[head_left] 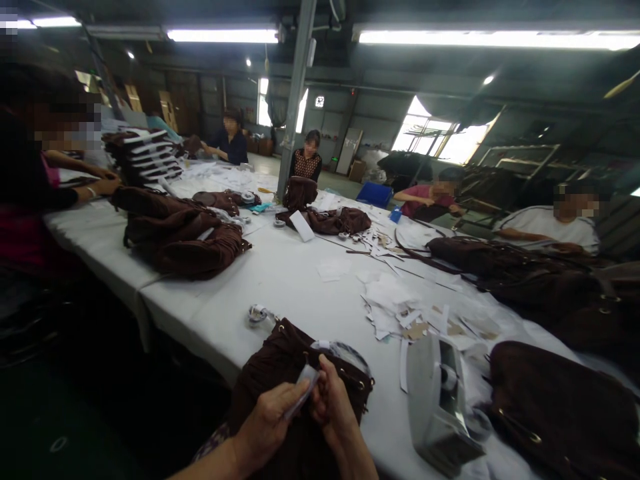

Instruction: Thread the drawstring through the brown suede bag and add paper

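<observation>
A dark brown fabric bag (263,363) with metal eyelets lies at the near table edge, right below my hands. Between the thumb and fingers of my left hand (265,421) is a small whitish, partly see-through slip (306,381). My right hand (334,403) is closed close against the slip's right edge, over the bag; its curled fingers hide what they pinch. A wrapped strap or handle (350,353) curves along the bag's top behind my right hand. Another wrapped piece (259,315) sticks out at the bag's far left corner.
A grey tape dispenser (425,393) stands to the right, beside another brown bag (565,393). Paper scraps (395,300) cover the table's middle right. Brown bags are piled at the left (185,233) and far right (525,273). Several people sit or stand around the white table (270,280).
</observation>
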A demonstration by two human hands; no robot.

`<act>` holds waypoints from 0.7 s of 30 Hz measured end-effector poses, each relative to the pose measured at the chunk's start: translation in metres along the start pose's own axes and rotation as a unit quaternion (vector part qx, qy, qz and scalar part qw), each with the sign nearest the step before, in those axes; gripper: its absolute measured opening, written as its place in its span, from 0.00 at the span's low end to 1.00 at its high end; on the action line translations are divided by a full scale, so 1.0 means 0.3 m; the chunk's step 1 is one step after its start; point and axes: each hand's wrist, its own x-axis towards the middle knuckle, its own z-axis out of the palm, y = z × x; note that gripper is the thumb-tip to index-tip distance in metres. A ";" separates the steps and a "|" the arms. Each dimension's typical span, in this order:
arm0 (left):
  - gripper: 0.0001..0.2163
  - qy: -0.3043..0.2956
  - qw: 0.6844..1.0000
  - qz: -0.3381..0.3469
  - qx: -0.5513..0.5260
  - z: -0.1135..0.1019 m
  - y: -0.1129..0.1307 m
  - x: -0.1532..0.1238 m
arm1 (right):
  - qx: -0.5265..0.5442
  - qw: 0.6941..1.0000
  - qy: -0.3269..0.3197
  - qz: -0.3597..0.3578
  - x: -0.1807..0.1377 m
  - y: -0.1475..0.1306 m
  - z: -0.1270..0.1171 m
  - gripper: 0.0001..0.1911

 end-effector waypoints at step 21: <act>0.21 0.113 0.865 -0.356 -0.333 0.048 0.068 0.166 | -0.046 0.996 -0.031 -0.077 0.055 -0.021 -0.016 0.27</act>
